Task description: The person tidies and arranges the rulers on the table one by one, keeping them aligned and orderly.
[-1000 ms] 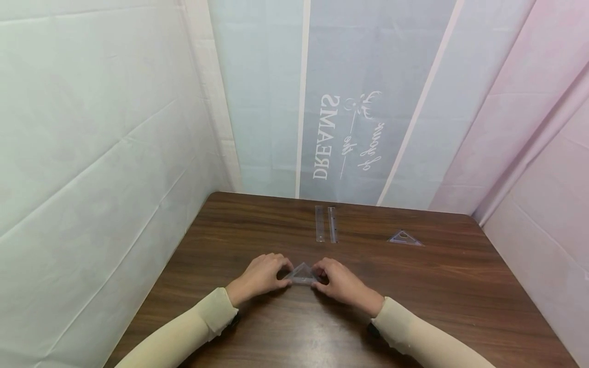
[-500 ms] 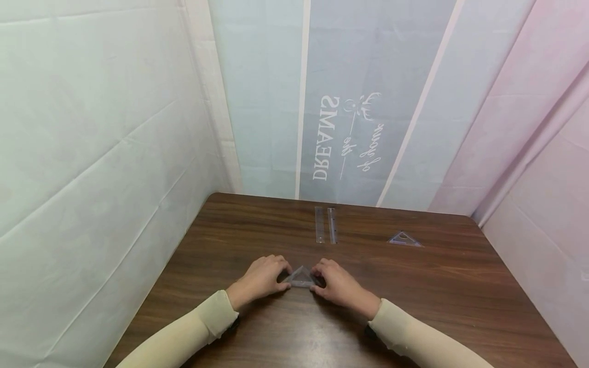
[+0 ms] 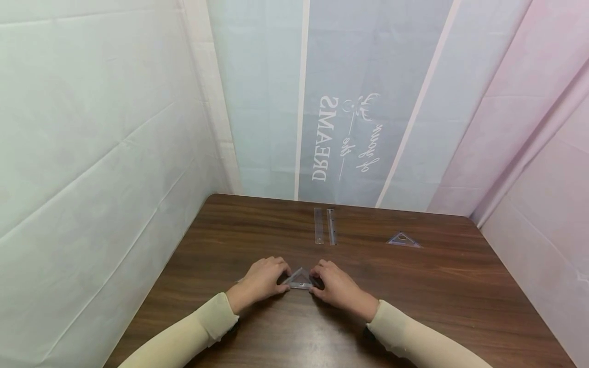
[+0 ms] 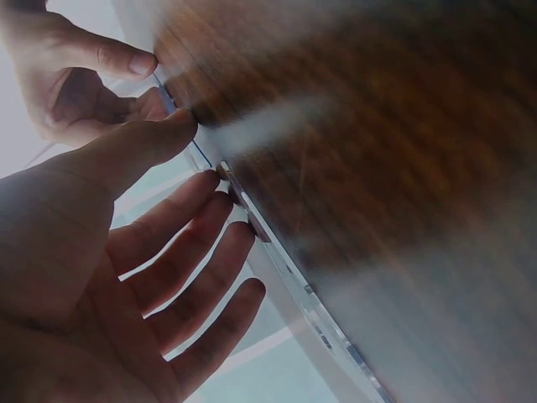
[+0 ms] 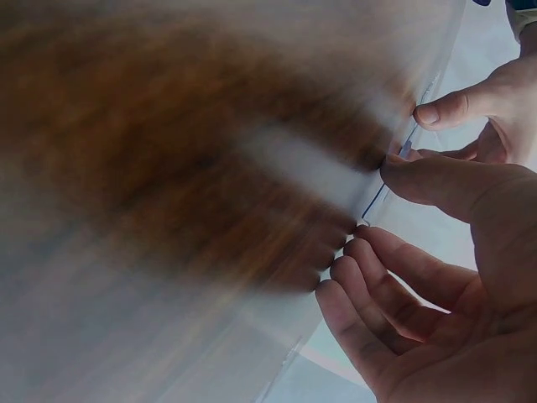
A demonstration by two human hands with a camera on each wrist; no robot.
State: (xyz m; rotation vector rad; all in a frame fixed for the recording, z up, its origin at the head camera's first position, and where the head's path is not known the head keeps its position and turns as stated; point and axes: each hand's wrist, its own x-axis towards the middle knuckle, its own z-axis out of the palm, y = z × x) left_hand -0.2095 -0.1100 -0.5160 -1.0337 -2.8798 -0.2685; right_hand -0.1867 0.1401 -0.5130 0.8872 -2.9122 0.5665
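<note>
A clear plastic set square (image 3: 301, 285) lies on the wooden table between both hands, its apex pointing to the far side. My left hand (image 3: 263, 276) pinches its left corner between thumb and fingers. At the right corner, my right hand (image 3: 339, 284) has thumb and fingertips on it in the same way. From the wrist views the set square shows only as a thin bluish edge (image 5: 375, 201), and the fingers partly hide it. The other fingers of each hand are loosely bent near the tabletop.
Two clear rulers (image 3: 318, 226) lie side by side near the back of the table (image 3: 248, 225). Another clear set square (image 3: 403, 240) with blue markings lies at the back right. Fabric walls (image 3: 106, 179) stand along the left, back and right.
Both hands keep hold of the set square, which has shifted very slightly toward me and left. The head view has also drifted a little. The rulers and other set square stay in place.
</note>
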